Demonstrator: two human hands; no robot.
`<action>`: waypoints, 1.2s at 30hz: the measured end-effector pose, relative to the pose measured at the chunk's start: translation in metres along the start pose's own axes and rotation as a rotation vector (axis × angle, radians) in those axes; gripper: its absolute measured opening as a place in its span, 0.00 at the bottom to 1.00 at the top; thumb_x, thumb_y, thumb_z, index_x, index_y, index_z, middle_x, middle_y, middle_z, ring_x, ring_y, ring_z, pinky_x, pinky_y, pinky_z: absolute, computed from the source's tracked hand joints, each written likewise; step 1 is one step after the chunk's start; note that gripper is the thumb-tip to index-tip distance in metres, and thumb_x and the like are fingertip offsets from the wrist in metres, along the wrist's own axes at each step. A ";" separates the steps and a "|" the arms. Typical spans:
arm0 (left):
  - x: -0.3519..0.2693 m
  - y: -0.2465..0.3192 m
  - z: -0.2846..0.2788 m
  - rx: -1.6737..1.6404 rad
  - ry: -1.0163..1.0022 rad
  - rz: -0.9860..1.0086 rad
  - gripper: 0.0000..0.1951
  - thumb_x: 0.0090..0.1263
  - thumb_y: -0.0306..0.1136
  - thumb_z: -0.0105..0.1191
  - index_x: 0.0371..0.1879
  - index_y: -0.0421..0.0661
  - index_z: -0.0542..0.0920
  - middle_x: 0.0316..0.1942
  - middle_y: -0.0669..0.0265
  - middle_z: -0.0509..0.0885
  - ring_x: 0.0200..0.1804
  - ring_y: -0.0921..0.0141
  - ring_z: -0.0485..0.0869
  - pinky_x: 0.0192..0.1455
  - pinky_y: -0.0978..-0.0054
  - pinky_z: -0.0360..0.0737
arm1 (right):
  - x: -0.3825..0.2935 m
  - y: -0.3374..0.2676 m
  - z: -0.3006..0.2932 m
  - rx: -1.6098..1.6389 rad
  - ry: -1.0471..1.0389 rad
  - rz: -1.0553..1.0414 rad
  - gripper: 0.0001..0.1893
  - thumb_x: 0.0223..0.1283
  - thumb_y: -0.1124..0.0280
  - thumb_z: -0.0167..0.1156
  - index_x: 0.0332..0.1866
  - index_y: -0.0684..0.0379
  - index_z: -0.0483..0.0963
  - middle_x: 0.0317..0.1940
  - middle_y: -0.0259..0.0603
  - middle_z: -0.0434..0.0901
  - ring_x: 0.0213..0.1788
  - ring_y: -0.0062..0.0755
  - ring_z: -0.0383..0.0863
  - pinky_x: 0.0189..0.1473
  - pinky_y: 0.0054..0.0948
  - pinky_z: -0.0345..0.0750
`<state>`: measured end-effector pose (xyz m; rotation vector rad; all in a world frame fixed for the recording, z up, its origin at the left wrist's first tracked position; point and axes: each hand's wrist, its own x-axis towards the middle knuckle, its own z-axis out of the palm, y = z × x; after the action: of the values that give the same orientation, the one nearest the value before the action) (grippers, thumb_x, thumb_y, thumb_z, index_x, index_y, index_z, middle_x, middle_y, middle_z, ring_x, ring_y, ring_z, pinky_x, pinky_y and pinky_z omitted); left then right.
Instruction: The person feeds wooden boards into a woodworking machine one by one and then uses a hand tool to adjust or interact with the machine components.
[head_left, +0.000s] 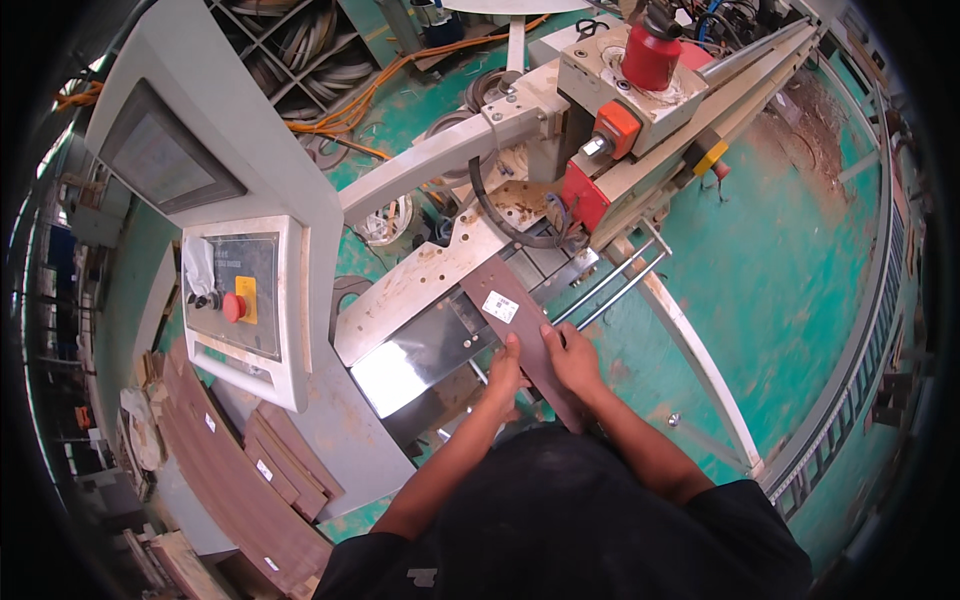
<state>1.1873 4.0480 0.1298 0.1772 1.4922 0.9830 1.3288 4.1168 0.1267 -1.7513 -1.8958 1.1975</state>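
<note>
A narrow brown wood-grain panel (525, 337) bears a white printed label near its far end. My left hand (508, 373) grips its left edge, thumb on top and the fingers partly hidden beneath. On the opposite edge, my right hand (571, 363) holds it the same way. The panel's far end rests on the polished metal bed (416, 360) of a woodworking machine, against a pale metal plate (420, 281) with drilled holes. Its near end reaches toward my body. Past the panel's far end stands the machine head with a red end cover (586, 193).
At left rises a control cabinet with a screen (169, 146) and a red emergency-stop button (235, 307). Labelled brown panels (225, 465) are stacked at lower left. Two chrome rods (611, 289) and a curved white frame (682, 352) stand to the right. Orange cables (375, 90) cross the green floor.
</note>
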 end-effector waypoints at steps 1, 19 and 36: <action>0.006 -0.003 0.000 0.015 0.000 -0.006 0.38 0.81 0.66 0.40 0.65 0.38 0.74 0.52 0.54 0.87 0.46 0.61 0.90 0.43 0.64 0.89 | 0.002 0.003 0.000 0.002 0.017 -0.023 0.25 0.74 0.45 0.55 0.42 0.61 0.79 0.33 0.59 0.85 0.41 0.64 0.84 0.51 0.53 0.76; 0.037 0.026 0.067 0.021 -0.030 -0.077 0.37 0.82 0.65 0.40 0.61 0.36 0.76 0.49 0.53 0.88 0.45 0.64 0.91 0.42 0.69 0.91 | 0.051 0.026 -0.051 0.051 0.053 0.053 0.22 0.73 0.49 0.60 0.42 0.62 0.80 0.34 0.56 0.82 0.40 0.54 0.82 0.45 0.45 0.77; 0.136 0.031 0.214 0.086 -0.103 0.003 0.34 0.83 0.64 0.38 0.44 0.39 0.81 0.30 0.57 0.87 0.29 0.63 0.89 0.32 0.62 0.87 | 0.155 0.091 -0.161 0.224 -0.027 -0.024 0.21 0.77 0.53 0.58 0.40 0.65 0.79 0.29 0.40 0.78 0.33 0.29 0.73 0.39 0.33 0.72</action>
<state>1.3325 4.2518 0.0801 0.2877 1.4409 0.9002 1.4704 4.3114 0.1098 -1.5978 -1.7156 1.3727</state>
